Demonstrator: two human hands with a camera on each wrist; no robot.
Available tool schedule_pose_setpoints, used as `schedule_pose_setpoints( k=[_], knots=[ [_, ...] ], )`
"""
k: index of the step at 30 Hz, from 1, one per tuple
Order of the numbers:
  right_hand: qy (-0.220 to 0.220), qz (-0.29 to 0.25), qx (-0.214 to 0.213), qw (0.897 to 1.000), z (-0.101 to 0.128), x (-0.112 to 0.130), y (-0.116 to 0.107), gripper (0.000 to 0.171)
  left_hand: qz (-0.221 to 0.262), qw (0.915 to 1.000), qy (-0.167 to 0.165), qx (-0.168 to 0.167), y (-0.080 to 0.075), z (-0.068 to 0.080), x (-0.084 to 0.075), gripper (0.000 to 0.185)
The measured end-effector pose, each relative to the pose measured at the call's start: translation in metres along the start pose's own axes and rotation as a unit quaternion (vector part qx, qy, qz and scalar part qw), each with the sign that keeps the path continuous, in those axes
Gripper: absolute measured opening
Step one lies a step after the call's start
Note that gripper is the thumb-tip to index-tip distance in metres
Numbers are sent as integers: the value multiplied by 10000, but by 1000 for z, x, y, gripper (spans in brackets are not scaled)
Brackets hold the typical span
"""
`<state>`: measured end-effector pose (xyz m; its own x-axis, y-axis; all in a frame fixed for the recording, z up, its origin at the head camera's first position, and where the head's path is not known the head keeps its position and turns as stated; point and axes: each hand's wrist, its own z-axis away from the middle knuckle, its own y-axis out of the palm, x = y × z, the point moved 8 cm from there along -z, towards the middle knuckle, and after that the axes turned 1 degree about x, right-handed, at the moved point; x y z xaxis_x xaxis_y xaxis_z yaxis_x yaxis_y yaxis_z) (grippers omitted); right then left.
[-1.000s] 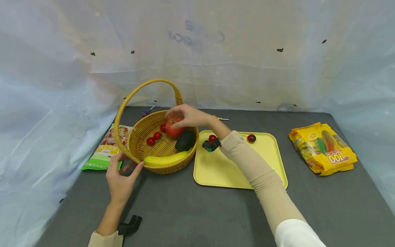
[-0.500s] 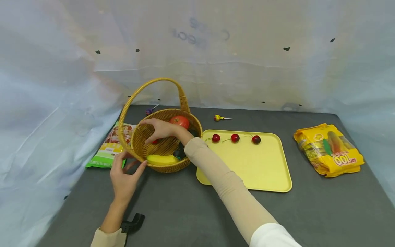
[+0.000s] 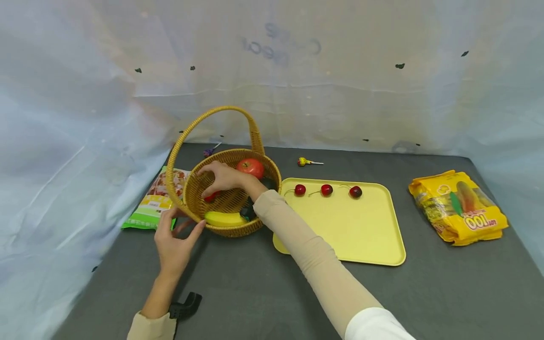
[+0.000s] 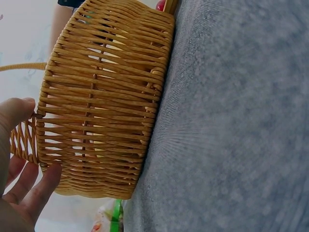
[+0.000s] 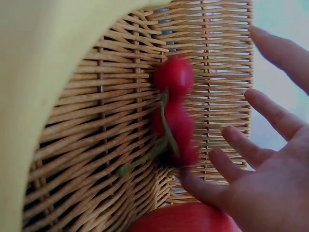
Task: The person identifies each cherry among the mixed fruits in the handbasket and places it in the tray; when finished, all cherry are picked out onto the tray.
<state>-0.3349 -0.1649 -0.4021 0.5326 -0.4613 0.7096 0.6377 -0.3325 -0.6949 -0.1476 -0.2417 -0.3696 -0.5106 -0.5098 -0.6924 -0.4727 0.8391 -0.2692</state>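
Note:
My left hand (image 3: 174, 248) pinches the near-left rim of a wicker basket (image 3: 231, 232), where its tall arched handle joins. In the left wrist view the thumb and fingers straddle that handle base. My right hand (image 3: 225, 177) reaches inside the basket with fingers spread. The right wrist view shows cherries (image 5: 174, 77) with green stems against the woven wall, blurred, right at the tip of a finger of the right hand (image 5: 270, 169); nothing is gripped. A red apple-like fruit (image 3: 250, 168), a dark avocado-like fruit (image 3: 269, 183) and a banana (image 3: 223, 218) lie in the basket.
To the right of the basket sits a yellow tray (image 3: 340, 231) with three cherries along its far side. Behind them lie a yellow lollipop (image 3: 302, 161) and a purple one (image 3: 208, 153). A green snack bag (image 3: 148, 208) is left, a yellow bag (image 3: 459, 208) far right.
My right hand has moved left inside the basket, from the red fruit to the cherries, uncovering the tray's cherries. My left hand keeps its hold on the rim. The head view has shifted slightly.

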Motion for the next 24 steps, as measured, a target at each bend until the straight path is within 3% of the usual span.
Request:
schedule_pose_setpoints(
  k=[5,12,19,24],
  knots=[
    [-110,-235,451,9986,3,0,8,66,-99,9999,-38,6,0,1,0,62],
    [-58,-675,1110,9915,7,-2,18,61,-133,9998,-135,0,-1,7,32,65],
    [-61,-837,1338,9875,9,-1,21,54,-191,9998,-61,-1,0,1,4,61],
    [6,-892,1320,9872,9,-3,22,45,-203,9998,-50,6,0,0,-3,60]
  ],
)
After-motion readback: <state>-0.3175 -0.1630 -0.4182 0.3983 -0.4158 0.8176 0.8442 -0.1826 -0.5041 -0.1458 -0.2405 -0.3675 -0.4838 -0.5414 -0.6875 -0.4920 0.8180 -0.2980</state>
